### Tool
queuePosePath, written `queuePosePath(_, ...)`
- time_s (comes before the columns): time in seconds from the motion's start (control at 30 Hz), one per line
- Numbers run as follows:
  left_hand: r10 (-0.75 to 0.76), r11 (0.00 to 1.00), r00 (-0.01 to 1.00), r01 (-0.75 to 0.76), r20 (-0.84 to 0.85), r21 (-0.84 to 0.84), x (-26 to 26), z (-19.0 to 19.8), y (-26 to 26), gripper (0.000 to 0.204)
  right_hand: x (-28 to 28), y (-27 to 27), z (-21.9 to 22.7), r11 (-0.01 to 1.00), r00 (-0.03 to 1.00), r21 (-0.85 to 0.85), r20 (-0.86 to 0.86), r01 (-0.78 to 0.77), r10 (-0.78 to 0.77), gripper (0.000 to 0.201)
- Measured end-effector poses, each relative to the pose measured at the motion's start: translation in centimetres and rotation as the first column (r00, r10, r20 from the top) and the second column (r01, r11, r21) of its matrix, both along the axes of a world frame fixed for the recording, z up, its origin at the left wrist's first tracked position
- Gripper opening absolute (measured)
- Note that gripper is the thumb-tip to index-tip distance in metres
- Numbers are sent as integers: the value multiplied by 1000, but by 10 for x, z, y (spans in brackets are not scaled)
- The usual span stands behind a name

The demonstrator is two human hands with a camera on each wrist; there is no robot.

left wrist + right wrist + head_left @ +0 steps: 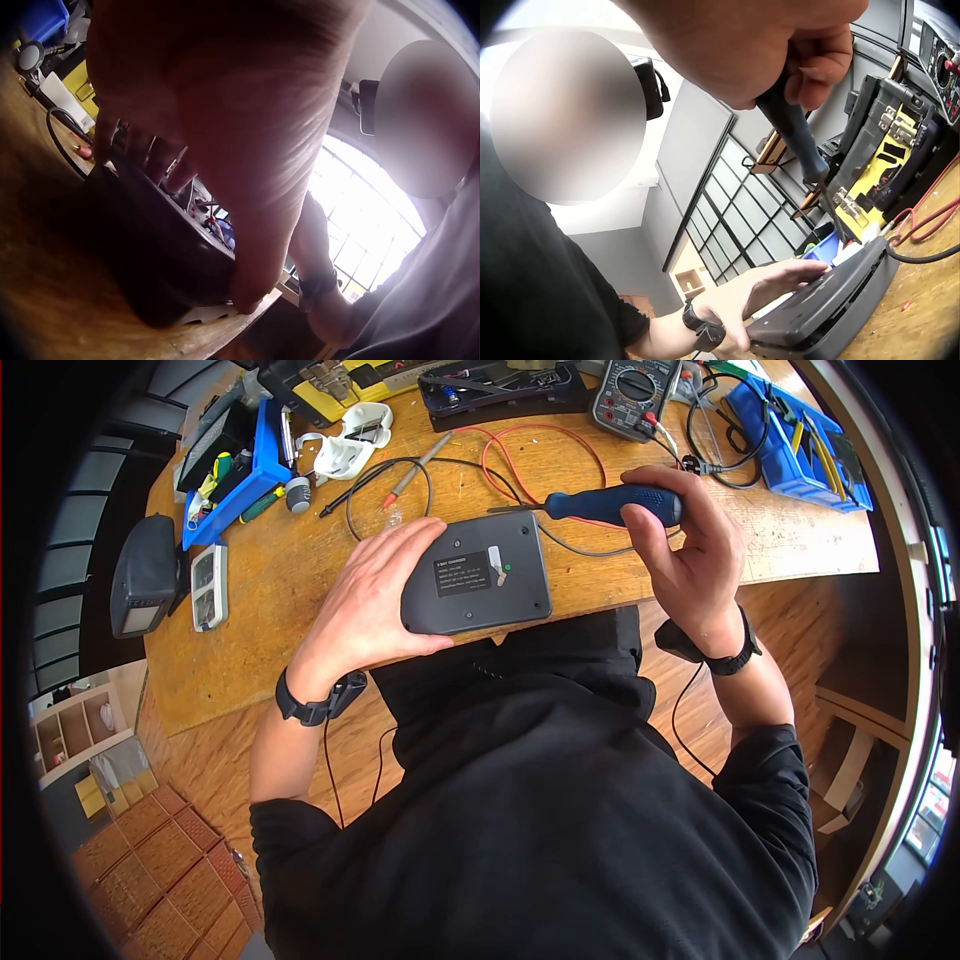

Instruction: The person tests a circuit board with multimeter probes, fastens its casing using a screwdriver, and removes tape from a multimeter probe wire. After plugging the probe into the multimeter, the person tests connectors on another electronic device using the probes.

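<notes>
A black battery charger (476,572) lies on the wooden table near its front edge, its labelled underside facing up. Screw holes show near its corners and middle, beside a small silver sticker. My left hand (365,590) grips the charger's left side, fingers over the far edge and thumb at the near one. In my right hand (700,545) is a blue-handled screwdriver (610,506), pointing left. Its thin shaft overlaps the charger's far edge in the head view. From the right wrist, the screwdriver (802,146) slants down over the charger (829,296), where a dark gap runs along the side.
Behind the charger lie test probes with red and black leads (510,460) from a multimeter (636,395). Blue tool bins (240,490) stand at left and right. A white case (350,445), a dark tool tray (500,400) and a yellow-black toolbox (345,385) sit along the back.
</notes>
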State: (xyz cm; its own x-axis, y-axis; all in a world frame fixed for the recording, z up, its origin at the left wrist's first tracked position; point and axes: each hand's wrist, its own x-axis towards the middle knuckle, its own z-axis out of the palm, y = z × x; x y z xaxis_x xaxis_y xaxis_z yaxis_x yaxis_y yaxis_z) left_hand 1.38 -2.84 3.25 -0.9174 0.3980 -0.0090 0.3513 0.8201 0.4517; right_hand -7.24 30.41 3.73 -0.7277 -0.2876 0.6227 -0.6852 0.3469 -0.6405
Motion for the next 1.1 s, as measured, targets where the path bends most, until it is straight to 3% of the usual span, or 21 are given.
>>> queuePosePath(0.6,3,999,999,-5,-39,-52,3,-5,3,119,4,-6,3,999,998,-11,22,-51,52,29)
queuePosePath(1.1,96,995,990,-92,-104,40,5,-21,11,112,1,-53,49,918,966,325,-42,-229,256,33)
